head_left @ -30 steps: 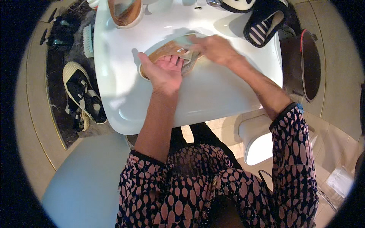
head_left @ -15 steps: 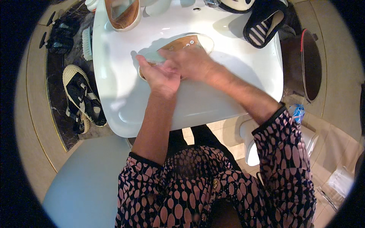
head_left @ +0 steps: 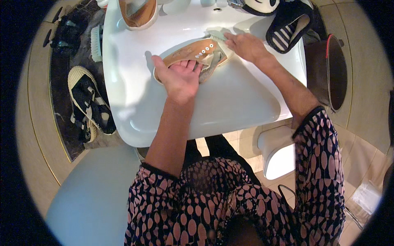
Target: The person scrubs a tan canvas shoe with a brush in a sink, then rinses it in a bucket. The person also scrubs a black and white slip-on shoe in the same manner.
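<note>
A brown canvas shoe [head_left: 186, 52] with a cream toe and a row of metal eyelets lies tilted on its side in the white sink [head_left: 230, 102]. My left hand [head_left: 178, 84] has its fingers inside the shoe's opening, palm up, and steadies it from within. In my right hand [head_left: 248, 48] is a pale scrubbing brush [head_left: 216, 34], its bristles on the cream toe end. A second brown shoe [head_left: 137, 18] rests at the basin's far left.
Black slippers with striped insoles [head_left: 283, 37] and a panda-faced slipper [head_left: 260, 5] sit at the far right rim. Black sneakers [head_left: 88, 96] and another brush [head_left: 96, 44] lie on the dark counter at left. A dark bin [head_left: 324, 74] stands at right.
My right hand has moved right and away from my left hand, carrying the brush to the shoe's toe. The left hand remains in nearly the same place.
</note>
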Motion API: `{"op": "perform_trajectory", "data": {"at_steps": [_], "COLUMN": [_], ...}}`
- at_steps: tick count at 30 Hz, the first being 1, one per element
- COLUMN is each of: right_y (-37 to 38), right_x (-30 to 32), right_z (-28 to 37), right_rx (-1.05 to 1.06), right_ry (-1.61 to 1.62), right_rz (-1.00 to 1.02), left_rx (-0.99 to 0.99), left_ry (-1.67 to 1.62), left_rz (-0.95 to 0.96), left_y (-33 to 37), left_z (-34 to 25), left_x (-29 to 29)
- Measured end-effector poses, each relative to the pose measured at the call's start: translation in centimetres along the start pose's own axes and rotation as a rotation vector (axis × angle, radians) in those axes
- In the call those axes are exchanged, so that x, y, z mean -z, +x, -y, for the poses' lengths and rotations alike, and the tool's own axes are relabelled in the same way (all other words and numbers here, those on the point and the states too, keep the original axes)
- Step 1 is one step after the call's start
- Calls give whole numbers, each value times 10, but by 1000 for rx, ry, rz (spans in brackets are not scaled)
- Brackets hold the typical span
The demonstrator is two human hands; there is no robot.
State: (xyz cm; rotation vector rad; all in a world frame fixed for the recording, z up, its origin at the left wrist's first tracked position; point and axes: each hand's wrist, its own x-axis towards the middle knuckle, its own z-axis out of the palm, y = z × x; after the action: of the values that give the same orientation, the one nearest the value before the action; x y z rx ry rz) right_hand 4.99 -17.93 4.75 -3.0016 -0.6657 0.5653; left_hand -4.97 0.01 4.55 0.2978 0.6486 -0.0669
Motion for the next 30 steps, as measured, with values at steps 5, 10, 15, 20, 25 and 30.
{"op": "perform_trajectory", "data": {"at_steps": [5,10,15,20,25,30], "right_y": [9,11,-4,8,-3,5], "right_x": [-6,0,1,7,2,-9], "right_z": [84,16,80,37,93,11], "right_rx": [306,-8,289,-80,381,119], "right_ry": [108,-36,121,91,177,-144], "right_rz": [7,35,12,130,-49,-6], "left_rx": [-48,-9,3,0,34,-24], "left_ry": [-15,32,-35,-35,-89,27], "left_rz": [-34,-111,-133,-59,-43,-107], "left_y": [11,5,11,6,7,11], "left_z": [0,0,2,-2,0,0], "left_x": [7,-4,0,-1,-2,-11]}}
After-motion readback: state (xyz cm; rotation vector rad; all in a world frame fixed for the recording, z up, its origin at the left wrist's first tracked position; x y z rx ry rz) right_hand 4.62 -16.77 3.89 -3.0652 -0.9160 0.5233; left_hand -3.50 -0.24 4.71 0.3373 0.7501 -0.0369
